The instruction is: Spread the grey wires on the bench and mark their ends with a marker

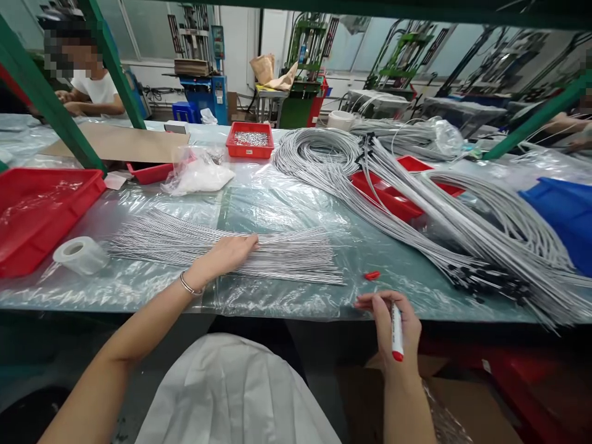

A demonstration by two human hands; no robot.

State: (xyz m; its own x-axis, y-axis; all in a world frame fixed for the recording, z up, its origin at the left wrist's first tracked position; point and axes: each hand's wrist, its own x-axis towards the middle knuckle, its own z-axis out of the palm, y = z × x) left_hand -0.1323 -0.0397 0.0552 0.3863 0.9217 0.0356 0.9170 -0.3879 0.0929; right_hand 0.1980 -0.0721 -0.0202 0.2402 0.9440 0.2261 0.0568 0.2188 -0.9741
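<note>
A spread of thin grey wires (296,256) lies lengthwise on the plastic-covered table in front of me. Over its middle rests my left hand (234,251), fingers closed on some of the wires. My right hand (398,317), by the table's front edge, is closed round a white marker pen (396,330) whose red end points down toward me. Its other end is hidden by the fingers. Just beyond that hand, a small red cap (372,275) lies on the table, to the right of the wire ends.
Long grey cable bundles (416,197) with black ends fill the right side, over red trays (388,197). A blue bin (559,216) stands far right. Left are a tape roll (81,255), a red tray (50,209) and a plastic bag (198,176). Green posts (69,98) frame the table; a person sits beyond.
</note>
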